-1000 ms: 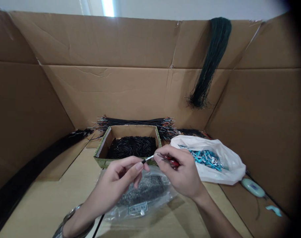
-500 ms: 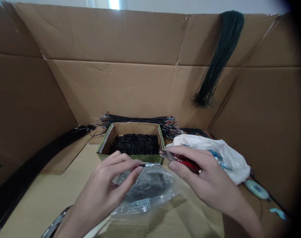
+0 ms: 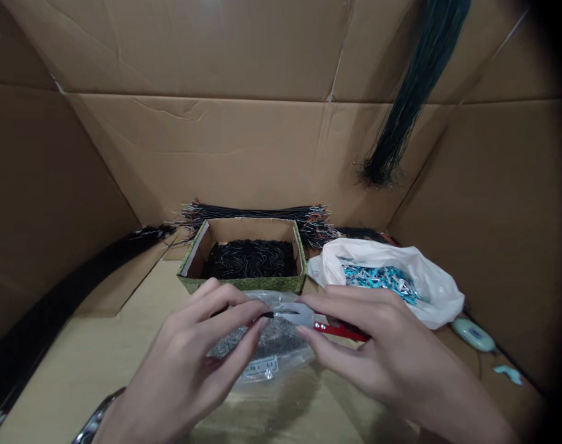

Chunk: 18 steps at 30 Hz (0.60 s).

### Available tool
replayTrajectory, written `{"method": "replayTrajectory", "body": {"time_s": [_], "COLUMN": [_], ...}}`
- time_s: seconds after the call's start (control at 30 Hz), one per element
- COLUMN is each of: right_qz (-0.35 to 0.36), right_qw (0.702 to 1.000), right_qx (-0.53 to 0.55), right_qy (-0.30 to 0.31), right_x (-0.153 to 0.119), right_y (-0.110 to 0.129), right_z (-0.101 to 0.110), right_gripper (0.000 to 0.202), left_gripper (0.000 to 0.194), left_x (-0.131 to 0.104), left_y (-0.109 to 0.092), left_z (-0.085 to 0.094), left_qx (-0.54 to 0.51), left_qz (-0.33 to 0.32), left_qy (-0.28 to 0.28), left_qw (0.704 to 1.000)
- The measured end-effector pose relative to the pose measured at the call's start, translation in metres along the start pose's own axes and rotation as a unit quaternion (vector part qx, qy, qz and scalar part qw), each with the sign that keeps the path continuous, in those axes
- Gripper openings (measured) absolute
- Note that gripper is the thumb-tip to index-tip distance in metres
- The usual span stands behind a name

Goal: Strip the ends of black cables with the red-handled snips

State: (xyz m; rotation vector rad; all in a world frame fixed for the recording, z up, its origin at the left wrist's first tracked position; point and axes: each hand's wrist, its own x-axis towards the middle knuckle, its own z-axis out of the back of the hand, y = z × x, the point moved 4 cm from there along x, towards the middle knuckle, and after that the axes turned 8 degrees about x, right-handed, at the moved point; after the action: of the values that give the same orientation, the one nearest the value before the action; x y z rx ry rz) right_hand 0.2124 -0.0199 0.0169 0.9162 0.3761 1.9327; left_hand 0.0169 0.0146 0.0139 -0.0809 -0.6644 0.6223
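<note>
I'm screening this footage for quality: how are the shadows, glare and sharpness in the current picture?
Head view: black swallows the right edge; head view: soft shadow on the table between left hand and right hand; head view: highlights on the clear plastic bag, its label too soft to read.

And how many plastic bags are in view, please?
2: a white plastic bag, right of the green box; and a clear plastic bag, partly behind the left hand and right hand. Others may be hidden.
</note>
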Motion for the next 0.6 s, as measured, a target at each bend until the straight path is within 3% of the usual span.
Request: {"method": "replayTrajectory", "body": {"time_s": [0.33, 0.6], "right_qz": [-0.018, 0.003], "right_qw": [1.000, 0.991], "right_qx": [-0.013, -0.129], "right_qy": [0.017, 0.047], "right_x": [0.000, -0.010], "right_y": [-0.003, -0.007], "right_z": [-0.005, -0.018], "right_gripper": [0.012, 0.020], "left_gripper": [0.019, 0.014], "left_x": [-0.002, -0.001], "left_y": [0.002, 0.005], "left_z": [-0.003, -0.013], "left_qx": [0.012, 0.023], "left_qz": [0.001, 0.019], "left_qy": [0.009, 0.067], "left_qw": [1.000, 0.997]}}
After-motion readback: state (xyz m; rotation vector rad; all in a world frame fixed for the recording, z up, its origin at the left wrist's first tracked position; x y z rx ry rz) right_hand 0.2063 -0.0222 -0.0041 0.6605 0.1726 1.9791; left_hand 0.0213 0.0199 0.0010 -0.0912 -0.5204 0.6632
